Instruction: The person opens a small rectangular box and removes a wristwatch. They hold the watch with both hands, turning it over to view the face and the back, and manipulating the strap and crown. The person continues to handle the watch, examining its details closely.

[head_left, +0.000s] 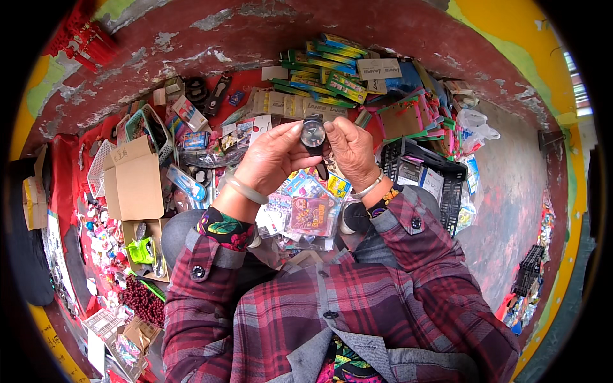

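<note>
Between my two hands I hold up a wristwatch (313,133) with a dark round dial and a black strap. My left hand (273,153) grips it from the left, thumb at the edge of the case and fingers beneath. From the other side my right hand (350,148) pinches it near the case, its fingertips curled and partly hidden. A pale bangle (246,191) circles my left wrist, and a thin silver one (368,186) my right. Below the hands, between my knees, lie colourful flat packets (313,214) in clear plastic.
Long green and yellow boxes (325,70) are stacked at the back. A black plastic crate (452,191) stands right of my knee, near a clear plastic bag (474,127). On the left are an open cardboard box (137,191), a pale green basket (156,131) and dark red beads (142,300).
</note>
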`<action>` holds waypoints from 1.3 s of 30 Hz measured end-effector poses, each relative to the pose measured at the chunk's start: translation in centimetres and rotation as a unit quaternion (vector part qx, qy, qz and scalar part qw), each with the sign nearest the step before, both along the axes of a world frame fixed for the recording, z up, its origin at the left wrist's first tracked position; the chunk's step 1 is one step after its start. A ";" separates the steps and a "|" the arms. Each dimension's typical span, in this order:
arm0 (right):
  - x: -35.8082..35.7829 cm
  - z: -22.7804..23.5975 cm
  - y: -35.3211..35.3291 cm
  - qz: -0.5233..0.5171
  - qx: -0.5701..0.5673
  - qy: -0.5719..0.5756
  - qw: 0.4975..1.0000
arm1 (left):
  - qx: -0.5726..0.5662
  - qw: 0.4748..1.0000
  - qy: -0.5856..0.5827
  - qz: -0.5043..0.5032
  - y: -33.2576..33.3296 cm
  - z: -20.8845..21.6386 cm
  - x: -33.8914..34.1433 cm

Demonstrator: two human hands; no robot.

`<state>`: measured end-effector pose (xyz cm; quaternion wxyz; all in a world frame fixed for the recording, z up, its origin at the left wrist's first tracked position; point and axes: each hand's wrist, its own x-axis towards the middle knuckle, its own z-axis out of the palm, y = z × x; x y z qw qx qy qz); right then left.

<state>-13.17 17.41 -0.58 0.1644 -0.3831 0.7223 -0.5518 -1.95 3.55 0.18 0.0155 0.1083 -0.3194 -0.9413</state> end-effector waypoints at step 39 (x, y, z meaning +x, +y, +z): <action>0.8 1.1 0.0 -0.024 0.000 -0.045 0.999 | -0.032 0.999 -0.029 0.021 0.5 0.1 0.1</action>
